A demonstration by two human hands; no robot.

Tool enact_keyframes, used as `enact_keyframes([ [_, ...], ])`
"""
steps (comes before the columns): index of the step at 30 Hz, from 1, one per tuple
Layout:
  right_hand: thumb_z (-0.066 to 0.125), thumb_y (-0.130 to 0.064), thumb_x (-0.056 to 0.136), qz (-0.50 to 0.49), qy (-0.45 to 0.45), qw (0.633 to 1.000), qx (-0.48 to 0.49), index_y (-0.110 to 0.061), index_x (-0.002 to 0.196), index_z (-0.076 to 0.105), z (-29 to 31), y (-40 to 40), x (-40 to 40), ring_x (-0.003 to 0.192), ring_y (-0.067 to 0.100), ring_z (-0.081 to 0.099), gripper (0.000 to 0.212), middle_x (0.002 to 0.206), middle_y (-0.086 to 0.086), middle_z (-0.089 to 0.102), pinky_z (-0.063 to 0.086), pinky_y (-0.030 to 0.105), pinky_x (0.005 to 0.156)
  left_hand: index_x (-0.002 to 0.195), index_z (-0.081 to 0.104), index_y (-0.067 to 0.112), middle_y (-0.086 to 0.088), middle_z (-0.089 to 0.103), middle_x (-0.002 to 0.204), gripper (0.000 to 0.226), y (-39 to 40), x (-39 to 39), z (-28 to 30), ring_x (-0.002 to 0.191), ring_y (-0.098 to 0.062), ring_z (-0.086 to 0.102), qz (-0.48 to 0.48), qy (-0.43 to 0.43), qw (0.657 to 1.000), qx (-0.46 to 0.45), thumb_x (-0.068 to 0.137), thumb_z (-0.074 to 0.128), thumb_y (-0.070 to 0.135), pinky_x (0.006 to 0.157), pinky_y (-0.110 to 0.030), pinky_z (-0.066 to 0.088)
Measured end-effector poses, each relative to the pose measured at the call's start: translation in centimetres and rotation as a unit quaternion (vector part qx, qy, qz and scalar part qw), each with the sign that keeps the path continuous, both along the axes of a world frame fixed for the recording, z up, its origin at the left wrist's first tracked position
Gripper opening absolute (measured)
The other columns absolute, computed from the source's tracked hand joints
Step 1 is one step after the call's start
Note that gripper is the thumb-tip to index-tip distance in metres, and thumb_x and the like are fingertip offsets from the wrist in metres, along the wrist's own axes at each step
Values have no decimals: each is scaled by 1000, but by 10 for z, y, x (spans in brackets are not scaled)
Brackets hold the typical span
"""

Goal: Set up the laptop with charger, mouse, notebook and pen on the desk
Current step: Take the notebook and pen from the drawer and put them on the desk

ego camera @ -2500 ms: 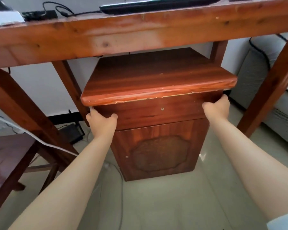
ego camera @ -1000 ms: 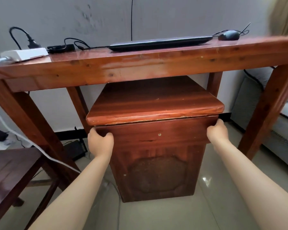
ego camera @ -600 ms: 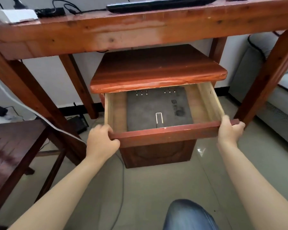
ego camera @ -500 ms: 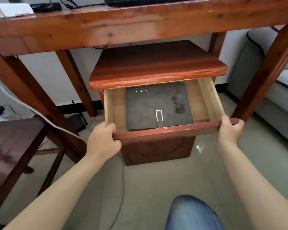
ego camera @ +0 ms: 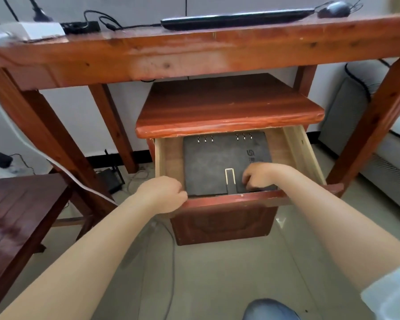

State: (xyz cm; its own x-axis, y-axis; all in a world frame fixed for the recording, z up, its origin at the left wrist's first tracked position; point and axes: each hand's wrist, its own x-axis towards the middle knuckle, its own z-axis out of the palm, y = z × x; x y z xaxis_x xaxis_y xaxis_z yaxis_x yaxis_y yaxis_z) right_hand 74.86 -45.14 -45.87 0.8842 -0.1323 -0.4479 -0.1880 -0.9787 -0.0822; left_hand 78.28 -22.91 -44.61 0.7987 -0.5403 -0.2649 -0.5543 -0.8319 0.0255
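Cabinet top (ego camera: 229, 116) overhangs the open drawer (ego camera: 236, 200), apparently limiting reach behind.

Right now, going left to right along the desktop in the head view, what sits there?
White power strip → black charger brick → closed laptop → mouse.
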Motion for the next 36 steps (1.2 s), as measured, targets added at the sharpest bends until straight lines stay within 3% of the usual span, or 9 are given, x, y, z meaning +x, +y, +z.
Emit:
enact_keyframes([
  [7,38,3,84,-29,33,998,41,6,106,62,-7,-3,-1,105,37,59,33,115,25,63,41,30,70,125,49,5,-15,52,132,39,-39,12,-6,118,-29,50,72,57,992,-87,94,45,28,93,-31,43],
  [12,35,-10,95,-152,-87,978,114,-13,81,49,-1,-34,-10,79,23,52,20,91,12,55,40,25,61,142,22,2,-14,37,145,59,-62,24,-19,130,-29,41,156,136,975,-80,95,47,29,105,-31,36],
  [15,33,-12,97,-276,-138,944,113,0,120,44,1,-45,-5,101,29,55,28,120,20,53,45,30,74,143,20,2,-13,40,143,65,-71,32,-31,127,-29,44,194,157,960,-128,91,53,23,107,-33,39],
  [19,27,-9,98,-301,-111,934,159,5,133,34,-4,-30,7,124,32,46,38,138,22,44,43,32,92,145,3,0,-14,37,145,88,-78,32,-37,129,-29,44,260,161,936,-174,84,63,20,106,-33,41],
  [22,31,-11,97,-363,-141,894,220,3,133,34,-12,-33,12,106,34,51,39,133,23,46,38,30,73,145,-5,9,-14,38,142,104,-73,33,-38,126,-30,46,296,160,919,-204,76,73,14,101,-35,44],
  [25,41,-16,94,-404,-162,851,292,1,121,45,-11,-48,3,67,22,43,32,103,17,51,35,27,55,143,1,21,-14,42,139,106,-66,33,-35,124,-33,46,317,171,900,-244,71,78,10,100,-39,45],
  [28,56,-19,88,-398,-118,857,306,-6,99,46,3,-52,-6,57,17,38,20,72,8,44,31,26,45,143,1,29,-16,47,133,99,-58,34,-25,122,-36,47,282,93,937,-186,75,72,18,98,-42,47],
  [32,65,-14,83,-396,-100,829,383,-6,90,49,17,-48,-19,58,16,40,19,73,6,44,31,20,37,141,16,26,-20,44,128,71,-56,24,-5,114,-34,50,187,-97,977,-35,85,60,25,93,-40,47],
  [36,60,-7,86,-405,-131,782,455,-5,72,45,28,-49,-32,55,18,42,21,73,8,40,22,9,23,136,35,19,-16,42,137,54,-56,13,7,129,-35,37,47,-308,947,80,87,56,24,116,-53,9],
])
